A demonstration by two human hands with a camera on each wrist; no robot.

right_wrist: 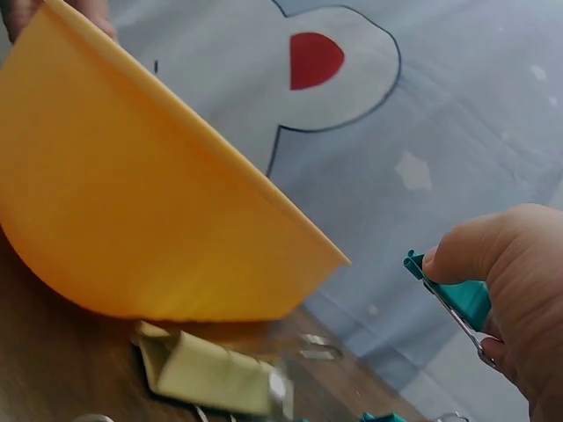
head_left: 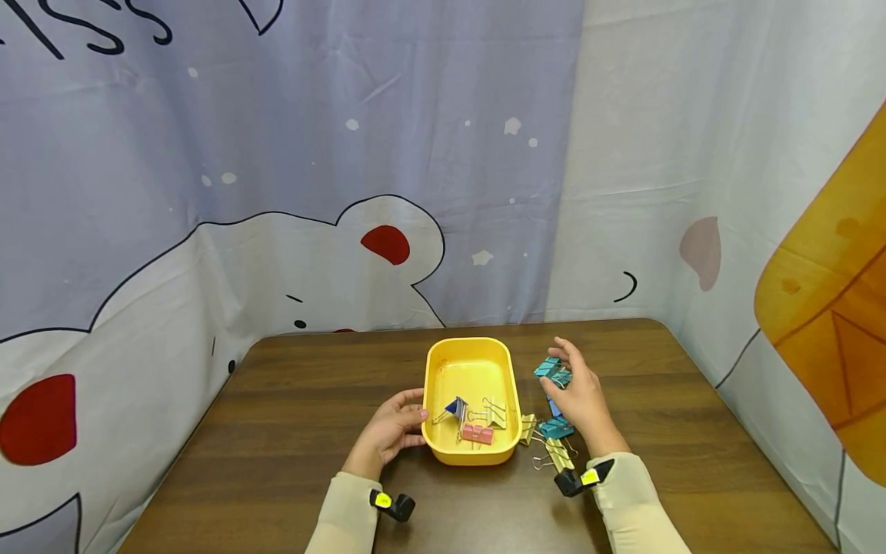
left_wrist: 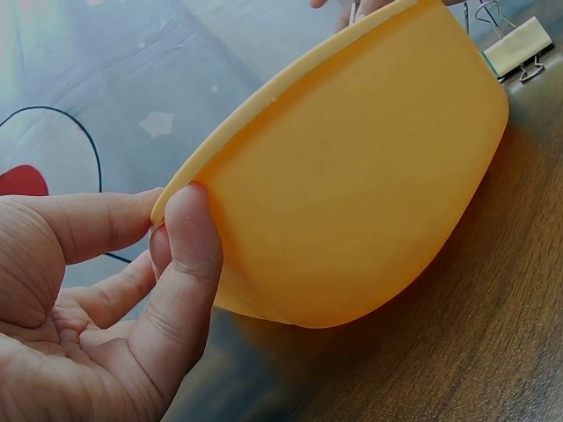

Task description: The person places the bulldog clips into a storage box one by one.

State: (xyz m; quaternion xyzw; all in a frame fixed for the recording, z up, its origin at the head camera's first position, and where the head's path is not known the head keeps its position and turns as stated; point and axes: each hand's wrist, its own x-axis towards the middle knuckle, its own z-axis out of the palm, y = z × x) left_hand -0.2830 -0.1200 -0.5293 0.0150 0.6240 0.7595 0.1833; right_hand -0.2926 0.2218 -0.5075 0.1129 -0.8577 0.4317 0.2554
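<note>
Plainly, only the head view looks into the rounded rectangular yellow plastic tray (head_left: 471, 375), at the lower centre of its frame on the dark wood-grained table (head_left: 291, 431). Going left to right in its near half lie a dark blue metal binder clip (head_left: 456, 407), a pink metal binder clip (head_left: 477, 435) and a pale yellow metal binder clip (head_left: 496, 416). Just right of the tray, the same view shows a loose cluster of yellow, blue and teal binder clips (head_left: 556, 428) on the table. Both wrist views show the tray's outer wall instead, hiding its floor; the right wrist view adds a close look at the held clip, which the head view leaves partly covered.

At the left, the bare left hand (head_left: 391, 431) pinches the tray's rim, digits pressed on both sides of the wall, as the left wrist view makes clear. At the right, the bare right hand (head_left: 580, 396) pinches a small teal metal binder clip (right_wrist: 464, 299), its fingers parted only by the clip's thickness.

The tray's long axis runs nearly straight up the head frame. Right of it, at the right edge of the right wrist frame, the teal clip slants from upper left to lower right, its rolled edge pointing upper left and its silver wire handle lying along the lower side.
</note>
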